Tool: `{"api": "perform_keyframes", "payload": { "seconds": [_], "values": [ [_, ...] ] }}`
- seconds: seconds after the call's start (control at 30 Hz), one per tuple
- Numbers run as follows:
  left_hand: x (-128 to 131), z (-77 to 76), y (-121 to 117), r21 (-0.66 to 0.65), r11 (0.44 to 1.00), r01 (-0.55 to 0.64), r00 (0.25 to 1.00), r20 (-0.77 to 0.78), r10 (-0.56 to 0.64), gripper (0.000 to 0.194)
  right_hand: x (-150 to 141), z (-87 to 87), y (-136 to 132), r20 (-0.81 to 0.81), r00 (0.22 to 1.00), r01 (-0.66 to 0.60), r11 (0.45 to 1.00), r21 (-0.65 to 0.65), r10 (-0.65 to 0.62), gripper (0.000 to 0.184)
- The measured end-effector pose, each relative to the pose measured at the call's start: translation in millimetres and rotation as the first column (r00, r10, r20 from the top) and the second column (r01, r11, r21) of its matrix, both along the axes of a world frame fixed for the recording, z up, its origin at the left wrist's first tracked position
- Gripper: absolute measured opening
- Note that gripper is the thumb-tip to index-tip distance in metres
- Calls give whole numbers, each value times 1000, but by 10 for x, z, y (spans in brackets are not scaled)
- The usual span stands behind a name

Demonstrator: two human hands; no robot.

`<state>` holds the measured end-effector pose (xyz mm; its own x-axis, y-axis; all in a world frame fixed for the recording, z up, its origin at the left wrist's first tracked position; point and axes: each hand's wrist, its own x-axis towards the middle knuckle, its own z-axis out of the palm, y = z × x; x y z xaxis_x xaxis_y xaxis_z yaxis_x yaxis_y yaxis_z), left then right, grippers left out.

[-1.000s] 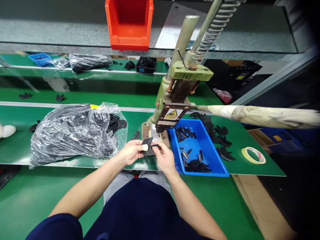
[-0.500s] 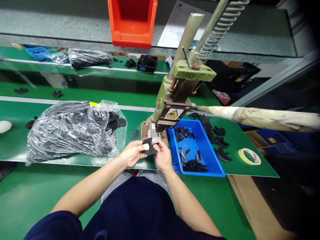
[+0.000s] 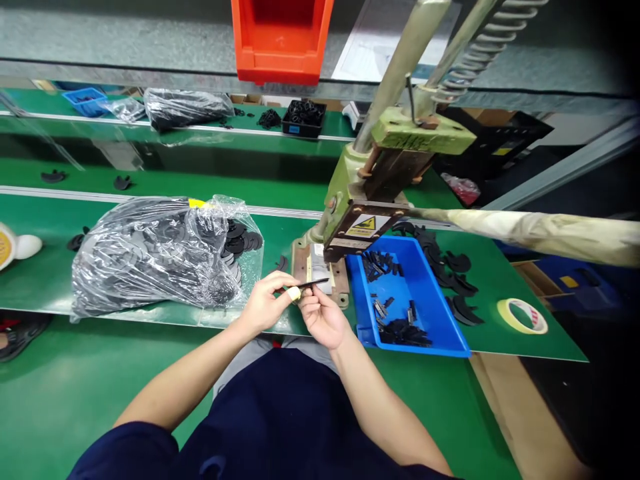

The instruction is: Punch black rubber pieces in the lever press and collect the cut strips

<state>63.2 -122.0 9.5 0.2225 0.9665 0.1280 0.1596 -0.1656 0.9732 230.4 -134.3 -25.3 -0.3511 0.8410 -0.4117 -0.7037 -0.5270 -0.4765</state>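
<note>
My left hand (image 3: 270, 301), with a yellowish wrap on the thumb, pinches a flat black curved plastic piece (image 3: 315, 283), now seen nearly edge-on. My right hand (image 3: 325, 318) has its fingertips closed at the piece's underside and right end; whether a smaller part is between them is hidden. Both hands are just in front of the base (image 3: 320, 265) of a green hand press (image 3: 367, 220). Its ram block stands above and behind the fingers. To the left lies a clear plastic bag (image 3: 155, 257) full of similar black pieces. One loose curved piece (image 3: 283, 263) rests beside the press base.
A blue bin (image 3: 400, 300) with small black clips stands right of the press. Behind it are loose curved pieces (image 3: 463, 287) and a tape roll (image 3: 523, 316). The press's wrapped lever (image 3: 525, 225) reaches rightward. An orange bin (image 3: 283, 60) sits on the shelf above.
The black piece has turned from showing its flat face to nearly edge-on. My right hand has rolled more palm-up beneath it. The view has shifted slightly left.
</note>
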Motion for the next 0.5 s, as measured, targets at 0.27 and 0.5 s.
{"api": "perform_keyframes", "payload": {
  "seconds": [0.27, 0.5],
  "values": [
    [-63, -60, 129, -110, 991, -72, 996, 40, 77, 13, -123, -29, 74, 65, 997, 39, 999, 9, -40, 10],
    [-179, -114, 325, -707, 685, 177, 866, 443, 233, 45, -328, -176, 167, 376, 877, 243, 951, 188, -299, 22]
  ]
}}
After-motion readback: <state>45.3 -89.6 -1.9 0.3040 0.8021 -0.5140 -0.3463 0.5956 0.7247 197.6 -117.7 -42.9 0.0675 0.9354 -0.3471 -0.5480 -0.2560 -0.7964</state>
